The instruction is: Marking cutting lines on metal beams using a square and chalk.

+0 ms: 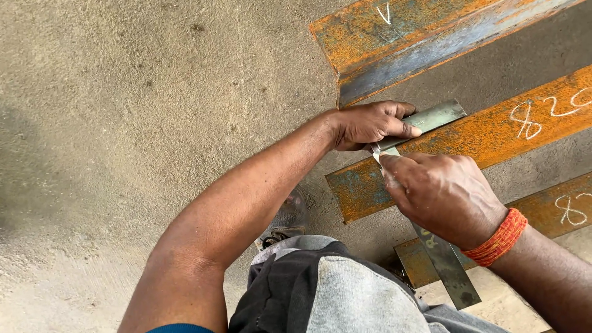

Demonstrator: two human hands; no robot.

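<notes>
Rusty angle bars [493,132] x3; L hand [369,125] clamps steel square [431,117], R hand [441,194] pinches marker [376,152].

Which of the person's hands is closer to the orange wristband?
Right. The orange wristband sits on the wrist of the right hand; the left hand is farther up, on the metal square.

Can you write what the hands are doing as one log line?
left hand: presses metal square on rusty bar | right hand: marks bar with chalk
</notes>
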